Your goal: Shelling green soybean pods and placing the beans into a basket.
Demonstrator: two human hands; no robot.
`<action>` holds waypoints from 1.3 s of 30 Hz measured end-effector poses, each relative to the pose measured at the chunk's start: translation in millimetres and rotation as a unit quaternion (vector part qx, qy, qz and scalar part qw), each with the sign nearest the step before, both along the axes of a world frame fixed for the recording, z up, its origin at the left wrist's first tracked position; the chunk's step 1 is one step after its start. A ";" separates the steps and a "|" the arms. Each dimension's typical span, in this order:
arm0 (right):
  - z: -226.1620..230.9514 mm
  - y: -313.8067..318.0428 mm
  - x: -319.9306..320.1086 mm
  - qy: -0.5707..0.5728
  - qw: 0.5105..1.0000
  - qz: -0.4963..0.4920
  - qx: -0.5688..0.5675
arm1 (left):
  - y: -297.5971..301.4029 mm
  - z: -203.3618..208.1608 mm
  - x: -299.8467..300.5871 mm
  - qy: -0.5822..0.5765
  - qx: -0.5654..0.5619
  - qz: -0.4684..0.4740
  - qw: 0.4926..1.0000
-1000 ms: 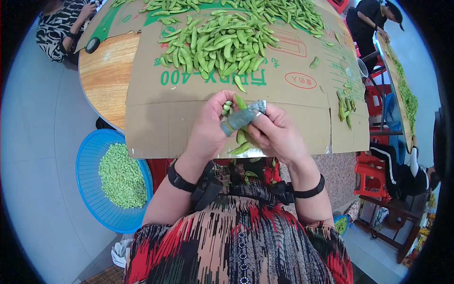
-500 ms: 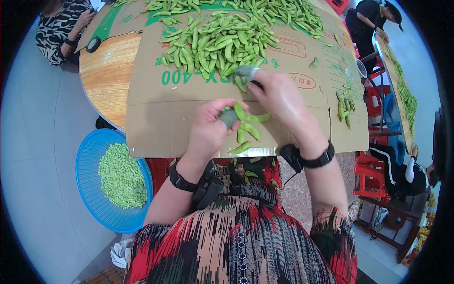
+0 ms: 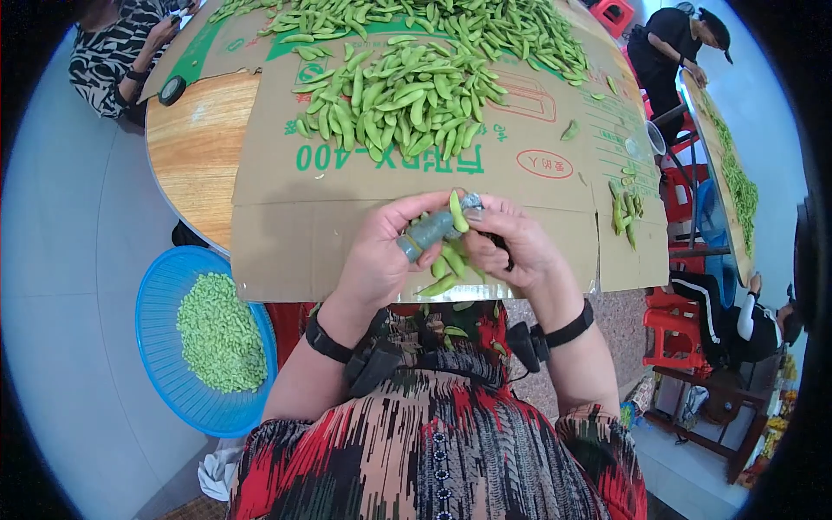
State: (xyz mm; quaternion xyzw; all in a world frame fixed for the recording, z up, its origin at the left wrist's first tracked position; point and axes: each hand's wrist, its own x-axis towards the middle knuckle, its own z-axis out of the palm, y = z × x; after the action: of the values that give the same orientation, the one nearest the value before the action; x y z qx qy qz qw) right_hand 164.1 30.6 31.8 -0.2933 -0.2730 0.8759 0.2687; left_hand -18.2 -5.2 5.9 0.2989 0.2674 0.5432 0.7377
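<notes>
My left hand [image 3: 380,253] and my right hand [image 3: 518,244] meet over the near part of the cardboard [image 3: 312,225]. Between their fingertips a green soybean pod [image 3: 458,211] stands nearly upright, pinched from both sides. A grey-green finger cover [image 3: 426,232] wraps a digit of the left hand; another greyish cover [image 3: 471,201] shows at the right fingertips. Several loose pods [image 3: 440,285] lie just beneath the hands, partly hidden by them. Beyond the hands rises a heap of unshelled pods [image 3: 403,100]. Whether the left palm holds more pods is hard to make out.
At my left, below the table edge, stands a blue basket [image 3: 149,347] of shelled beans [image 3: 221,334]. A few darker pods [image 3: 626,208] lie on the cardboard's right. Other people [image 3: 117,61] are at far left and right, with red stools [image 3: 672,334] and another pod-covered table [image 3: 732,165].
My right hand has come back from the heap's near edge to meet the left hand. A pod is now held upright between both hands.
</notes>
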 end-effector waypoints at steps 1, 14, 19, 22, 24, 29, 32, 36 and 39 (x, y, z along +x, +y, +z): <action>2.8 -4.2 -1.1 0.016 0.999 -0.008 -0.029 | 1.1 0.1 -0.8 -0.026 -0.007 -0.050 0.998; 14.2 -27.6 -12.5 -0.187 0.954 0.013 0.234 | -1.0 -7.2 5.2 -0.054 0.021 0.099 0.993; 13.8 -24.7 -14.1 -0.211 0.950 0.009 0.229 | -1.1 -8.7 5.6 -0.012 0.028 0.092 0.995; 12.8 -24.1 -17.9 -0.180 0.969 -0.015 0.169 | -0.8 -4.4 5.8 -0.015 0.001 0.079 0.997; 13.1 -23.8 -18.7 -0.147 0.980 -0.033 0.132 | 0.5 -6.2 2.6 -0.035 -0.008 0.064 0.997; 18.6 -20.7 -20.1 -0.094 0.995 -0.020 0.025 | 1.3 -16.6 -6.2 -0.117 -0.029 0.035 0.992; 15.4 -20.7 -16.1 -0.077 0.997 -0.014 0.023 | 3.5 -15.2 -7.2 -0.126 -0.033 0.013 0.991; 1.5 -15.5 -16.0 -0.309 0.902 -0.065 0.295 | 4.5 -7.4 9.3 0.007 0.023 0.074 0.997; 13.9 -22.4 -21.9 -0.455 0.728 -0.105 0.503 | 1.9 -10.7 15.8 0.309 0.105 0.159 0.932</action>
State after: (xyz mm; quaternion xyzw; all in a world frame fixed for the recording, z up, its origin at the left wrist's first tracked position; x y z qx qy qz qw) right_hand 142.2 8.2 45.7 -0.5052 -0.7303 0.3388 0.3109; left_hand -2.4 -3.3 -4.8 0.4810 0.4678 0.5592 0.4870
